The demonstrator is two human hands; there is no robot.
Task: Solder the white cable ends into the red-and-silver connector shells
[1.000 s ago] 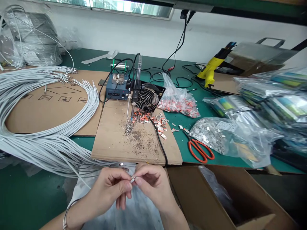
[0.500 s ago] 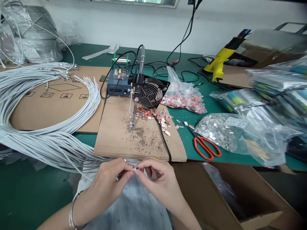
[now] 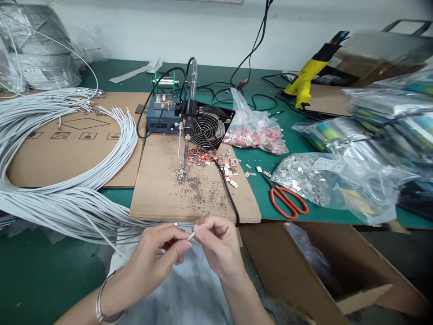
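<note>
1. Right hand [image 3: 218, 248] is now turned more upright than half a second ago, and the small pale piece [image 3: 191, 236], nearly level then, slants up toward it.
2. Both hands meet at the near edge of the cardboard mat [image 3: 158, 194]: the left hand [image 3: 158, 253] pinches the piece's lower end between thumb and forefinger, while the right fingertips close on its upper end. Its exact kind is too small to tell.
3. It probably handles as light and fairly stiff, easily lost from a loose pinch; thumb and fingertip at each end seem the best hold, with only gentle force.
4. Nearer than the mat, to its right, an open carton [image 3: 287, 271] contains crumpled clear film [image 3: 309, 250].
5. Just right of the mat, a clear plastic bag [image 3: 379, 192] bulges with small silvery metal pieces [image 3: 296, 178].
6. Beyond the mat's far right corner, another clear bag [image 3: 238, 108] holds orange-and-metal connectors [image 3: 260, 143].
7. Farthest, well left beyond the mat, plastic wrap encloses grey cable coils [image 3: 43, 54].
</note>
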